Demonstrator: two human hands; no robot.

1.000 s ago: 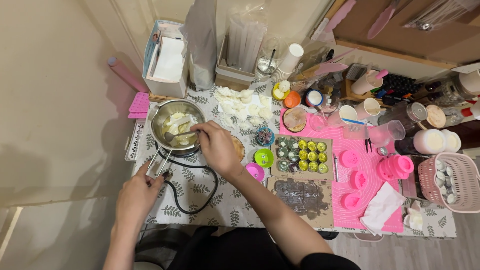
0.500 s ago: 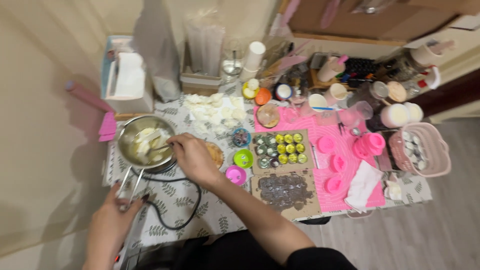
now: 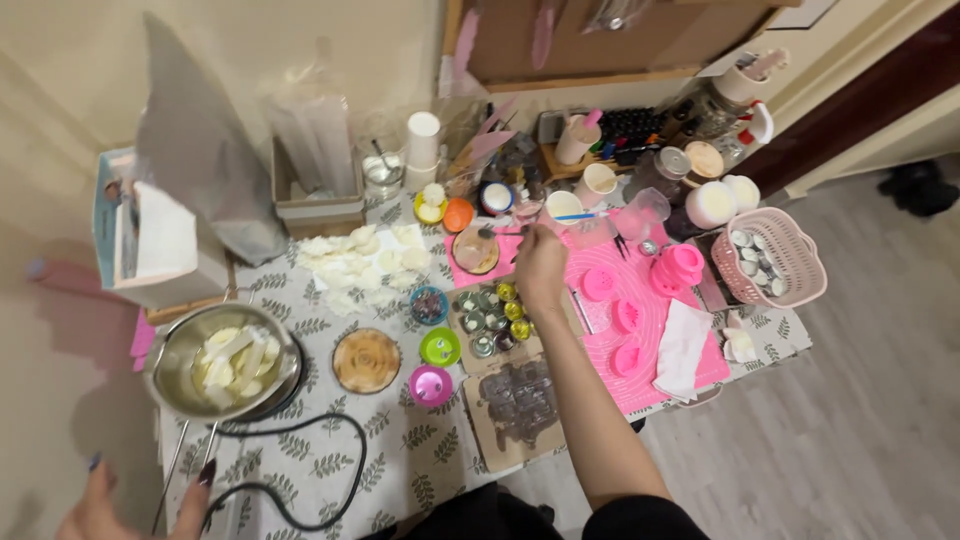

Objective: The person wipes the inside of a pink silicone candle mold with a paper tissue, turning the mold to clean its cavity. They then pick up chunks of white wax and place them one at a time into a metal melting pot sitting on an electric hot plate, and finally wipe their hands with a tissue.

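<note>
At seven o'clock the left hand (image 3: 135, 505), fingers loosely curled, grips the handle of the steel pot (image 3: 222, 362) of pale wax chunks; keep it steady. At twelve o'clock the right hand (image 3: 540, 265) pinches a thin tool over the pink mat (image 3: 640, 300), and should reach clear of the tray of small tins (image 3: 495, 320).

The right hand (image 3: 541, 268) is bare, and so is the whole forearm behind it, with no watch, ring or bracelet showing. A dark sleeve edge sits near the elbow, and the clothing below looks black. The left hand (image 3: 130, 505) is bare too, its long fingernails painted dark.
</note>
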